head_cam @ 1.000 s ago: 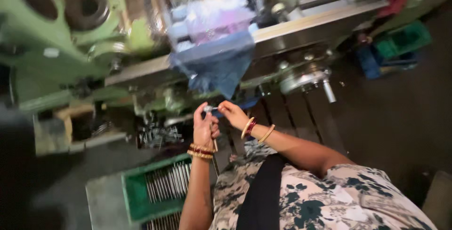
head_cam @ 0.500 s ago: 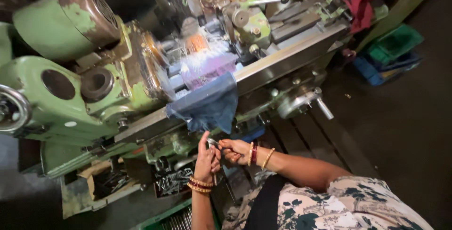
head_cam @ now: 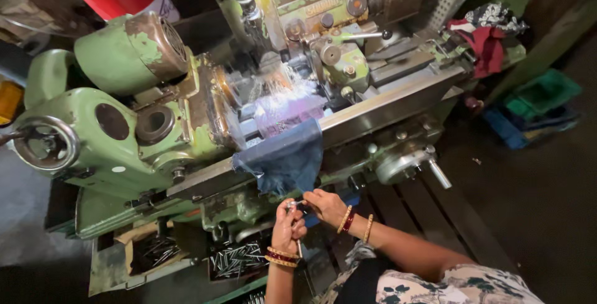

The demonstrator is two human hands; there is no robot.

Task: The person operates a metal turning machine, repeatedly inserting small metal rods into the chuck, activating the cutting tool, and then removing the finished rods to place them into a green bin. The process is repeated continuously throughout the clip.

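Low in the frame's center, below the green lathe (head_cam: 124, 130), my left hand (head_cam: 287, 226) and right hand (head_cam: 326, 205) pinch 1 small metal part (head_cam: 292, 204) between closed fingers.

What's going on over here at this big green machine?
A person stands at a green lathe, both hands raised together just below a blue cloth draped over its bed. The left hand and right hand pinch a small metal part between them. Trays of thin metal rods sit low by the machine's base.
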